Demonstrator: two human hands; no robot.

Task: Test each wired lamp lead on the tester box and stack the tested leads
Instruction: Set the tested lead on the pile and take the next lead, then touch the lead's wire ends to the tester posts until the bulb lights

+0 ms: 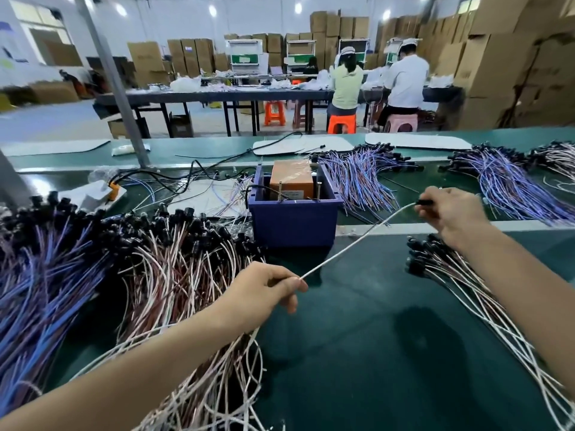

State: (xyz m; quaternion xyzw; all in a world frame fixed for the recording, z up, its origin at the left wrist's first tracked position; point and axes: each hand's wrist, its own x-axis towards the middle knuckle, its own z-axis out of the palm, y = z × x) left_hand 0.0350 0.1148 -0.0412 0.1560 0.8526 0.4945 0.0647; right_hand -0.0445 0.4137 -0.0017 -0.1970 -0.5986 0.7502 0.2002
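White-sheathed lamp lead (357, 241) is drawn out straight between 2 bare hands above a green workbench (357, 353) on a factory floor. The left hand (267, 289), low and near the middle of the bench, has its fingers curled and pinches the wire end of the lead between thumb and forefinger. The right hand (448, 209), higher and well off to the right, pinches the lead's black socket (424, 201) with curled fingers. The 2 hands are well apart, each clamped on its own end.

The lead runs on a slant between them, crossing in front of the lower right corner of the blue tester box (294, 225). The box stands at the middle of the bench with an orange block (292, 179) inside it. Whether the lead touches the box cannot be told.

Left of the box lies a heap of white and red leads (174, 259) with black sockets, and beside it a heap of blue leads (46, 290). Beneath the right forearm in this view lies a stack of white leads (441, 275), sockets bunched toward the box. Bundles of purple leads (357, 178) lie behind the box. At a far table, 2 seated workers (345, 79) face away, amid stacked cardboard cartons (497, 57).
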